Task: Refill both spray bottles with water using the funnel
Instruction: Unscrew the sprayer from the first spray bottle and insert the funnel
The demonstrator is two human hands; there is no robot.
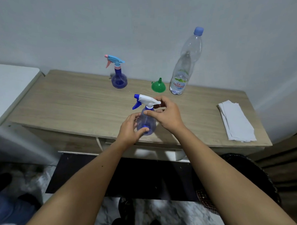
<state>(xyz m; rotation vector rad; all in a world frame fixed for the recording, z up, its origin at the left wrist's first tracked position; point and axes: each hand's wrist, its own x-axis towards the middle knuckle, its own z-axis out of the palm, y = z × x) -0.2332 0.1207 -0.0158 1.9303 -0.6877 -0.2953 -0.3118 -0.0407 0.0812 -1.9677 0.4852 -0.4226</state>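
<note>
— Where's the clear blue spray bottle with the white-and-blue trigger head (147, 112)?
— Near the wooden table's (73, 105) front edge — left hand (130, 128) wraps its body, right hand (166, 113) pinches its collar.
— The green plastic funnel (157, 86)?
— Behind, beside the tall clear water bottle (184, 65).

We had only one view, a wide-angle camera worn on the head, and it looked forward and steeply down from above the near edge of a wooden table (63, 105) that stood against a pale wall (141, 28). It sat close enough that both forearms ran up from the bottom edge to mid-frame, and the wide lens bent the table's edges outward.
</note>
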